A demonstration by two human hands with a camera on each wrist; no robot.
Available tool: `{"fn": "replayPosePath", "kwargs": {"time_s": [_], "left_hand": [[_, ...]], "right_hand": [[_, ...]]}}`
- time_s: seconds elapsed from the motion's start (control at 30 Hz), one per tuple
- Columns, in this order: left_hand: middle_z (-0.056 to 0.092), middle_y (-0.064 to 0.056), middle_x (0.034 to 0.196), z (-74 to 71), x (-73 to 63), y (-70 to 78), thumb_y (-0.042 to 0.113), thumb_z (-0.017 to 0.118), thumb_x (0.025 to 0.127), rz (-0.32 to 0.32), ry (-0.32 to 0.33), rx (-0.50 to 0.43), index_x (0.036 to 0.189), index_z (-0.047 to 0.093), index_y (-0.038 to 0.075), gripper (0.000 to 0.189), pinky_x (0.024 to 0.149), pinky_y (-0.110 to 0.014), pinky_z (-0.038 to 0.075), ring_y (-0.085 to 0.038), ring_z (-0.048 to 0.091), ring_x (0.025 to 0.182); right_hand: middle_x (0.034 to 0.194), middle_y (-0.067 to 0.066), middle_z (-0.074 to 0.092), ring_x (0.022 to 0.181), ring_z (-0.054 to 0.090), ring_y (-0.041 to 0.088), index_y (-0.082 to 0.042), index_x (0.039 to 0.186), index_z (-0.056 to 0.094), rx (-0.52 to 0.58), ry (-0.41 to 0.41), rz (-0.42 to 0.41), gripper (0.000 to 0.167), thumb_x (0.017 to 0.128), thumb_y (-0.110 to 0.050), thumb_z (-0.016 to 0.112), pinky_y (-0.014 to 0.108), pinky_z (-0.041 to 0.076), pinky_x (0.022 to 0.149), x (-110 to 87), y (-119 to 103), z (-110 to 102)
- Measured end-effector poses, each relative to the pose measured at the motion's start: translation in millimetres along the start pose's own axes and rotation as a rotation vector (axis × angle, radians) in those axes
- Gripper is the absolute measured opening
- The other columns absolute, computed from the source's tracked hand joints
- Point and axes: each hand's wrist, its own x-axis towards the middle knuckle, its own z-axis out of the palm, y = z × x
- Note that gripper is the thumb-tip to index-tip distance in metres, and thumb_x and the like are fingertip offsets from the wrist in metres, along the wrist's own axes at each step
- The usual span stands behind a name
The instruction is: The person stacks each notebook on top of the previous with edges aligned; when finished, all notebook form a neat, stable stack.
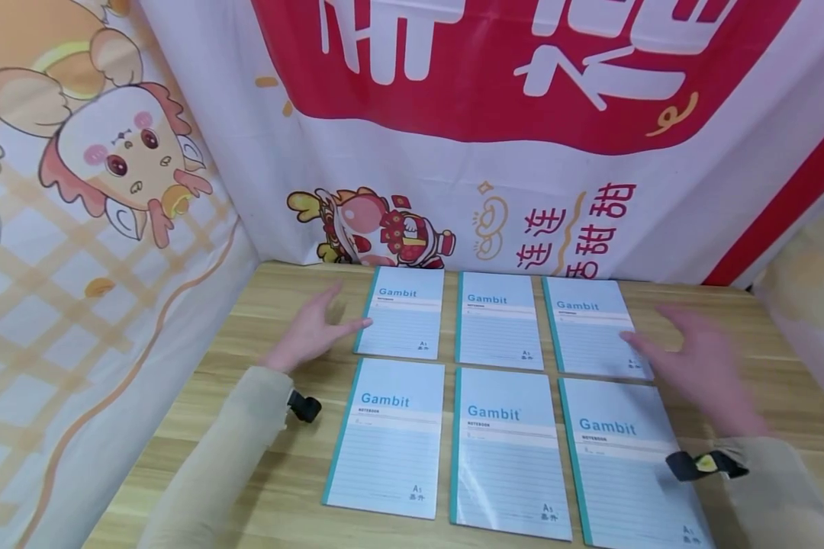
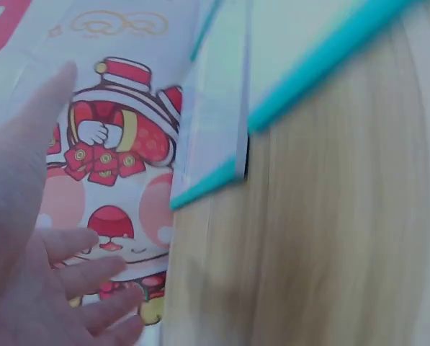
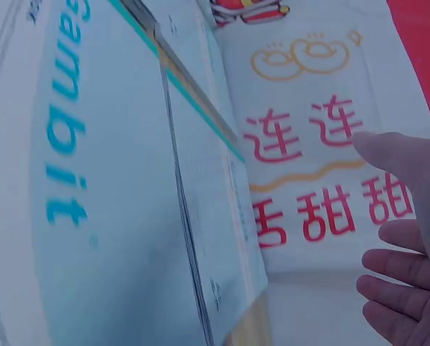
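Observation:
Light blue Gambit notebooks with teal spines lie flat in two rows of three on a wooden table (image 1: 281, 465). My left hand (image 1: 310, 332) is beside the back-left notebook (image 1: 405, 320), its thumb tip right at the teal spine; the left wrist view shows spread, relaxed fingers (image 2: 92, 277). On the other side, my right hand (image 1: 703, 366), blurred, is at the right edge of the back-right notebook (image 1: 593, 320), thumb overlapping its cover. In the right wrist view the right fingers (image 3: 395, 288) are extended with nothing in them.
Between the corner notebooks lies the back-middle notebook (image 1: 497, 328). The front row holds a left notebook (image 1: 387, 457), a middle notebook (image 1: 508, 473) and a right notebook (image 1: 625, 473). A printed cloth (image 1: 474, 183) hangs behind the table, and a patterned cloth (image 1: 103, 305) hangs at left.

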Motion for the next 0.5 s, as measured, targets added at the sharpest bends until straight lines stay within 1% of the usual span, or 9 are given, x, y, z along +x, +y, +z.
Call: {"fn": "replayPosePath", "kwargs": {"time_s": [0.03, 0.1, 0.17, 0.23, 0.3, 0.37, 0.5], "left_hand": [[0.024, -0.013, 0.166, 2.1, -0.4, -0.2, 0.074, 0.066, 0.084, -0.02, -0.009, -0.044, 0.163, 0.021, 0.013, 0.11, 0.116, -0.061, 0.027, -0.037, 0.024, 0.149], [0.029, -0.014, 0.164, 6.3, -1.3, -1.0, 0.072, 0.068, 0.084, -0.061, -0.024, -0.13, 0.162, 0.024, 0.011, 0.108, 0.114, -0.06, 0.031, -0.037, 0.029, 0.148], [0.032, -0.015, 0.162, 9.7, -2.0, -1.6, 0.069, 0.069, 0.085, -0.097, -0.041, -0.201, 0.161, 0.026, 0.011, 0.105, 0.113, -0.059, 0.035, -0.037, 0.033, 0.146], [0.036, -0.016, 0.16, 12.5, -2.9, -1.1, 0.066, 0.07, 0.086, -0.136, -0.053, -0.253, 0.161, 0.029, 0.01, 0.102, 0.111, -0.058, 0.038, -0.037, 0.037, 0.143], [0.041, -0.017, 0.157, 14.7, -3.9, -0.4, 0.064, 0.071, 0.087, -0.173, -0.057, -0.281, 0.159, 0.032, 0.01, 0.099, 0.11, -0.056, 0.04, -0.036, 0.041, 0.141], [0.045, -0.017, 0.153, 16.3, -4.8, 0.3, 0.064, 0.072, 0.086, -0.208, -0.056, -0.289, 0.158, 0.036, 0.008, 0.098, 0.11, -0.054, 0.041, -0.034, 0.044, 0.138], [0.05, -0.016, 0.148, 18.1, -6.2, 1.7, 0.065, 0.073, 0.085, -0.243, -0.063, -0.283, 0.154, 0.042, 0.005, 0.097, 0.111, -0.051, 0.041, -0.032, 0.048, 0.134]], "right_hand": [[0.154, 0.031, 0.035, 0.135, 0.033, 0.056, -0.007, 0.16, 0.031, 0.021, -0.016, 0.008, 0.099, 0.089, -0.068, 0.064, 0.079, 0.037, 0.093, -1.5, -7, 3], [0.154, 0.03, 0.036, 0.136, 0.033, 0.055, -0.01, 0.16, 0.032, 0.036, -0.054, -0.002, 0.098, 0.088, -0.068, 0.065, 0.079, 0.038, 0.093, -4.2, -20, 9], [0.155, 0.028, 0.036, 0.136, 0.035, 0.053, -0.011, 0.16, 0.033, 0.048, -0.087, -0.029, 0.098, 0.087, -0.069, 0.065, 0.078, 0.039, 0.094, -6.8, -34, 16], [0.155, 0.025, 0.038, 0.136, 0.037, 0.051, -0.013, 0.159, 0.036, 0.064, -0.113, -0.065, 0.095, 0.087, -0.069, 0.066, 0.076, 0.04, 0.095, -9.2, -45, 22], [0.155, 0.022, 0.04, 0.137, 0.038, 0.049, -0.015, 0.158, 0.039, 0.095, -0.141, -0.09, 0.093, 0.087, -0.07, 0.066, 0.074, 0.041, 0.098, -10.7, -56, 30], [0.155, 0.018, 0.043, 0.139, 0.039, 0.046, -0.015, 0.156, 0.043, 0.156, -0.164, -0.115, 0.089, 0.088, -0.067, 0.067, 0.07, 0.041, 0.101, -11.3, -65, 38], [0.153, 0.014, 0.048, 0.139, 0.043, 0.039, -0.014, 0.153, 0.047, 0.304, -0.221, -0.139, 0.081, 0.091, -0.06, 0.07, 0.061, 0.04, 0.108, -9.6, -84, 57]]}}
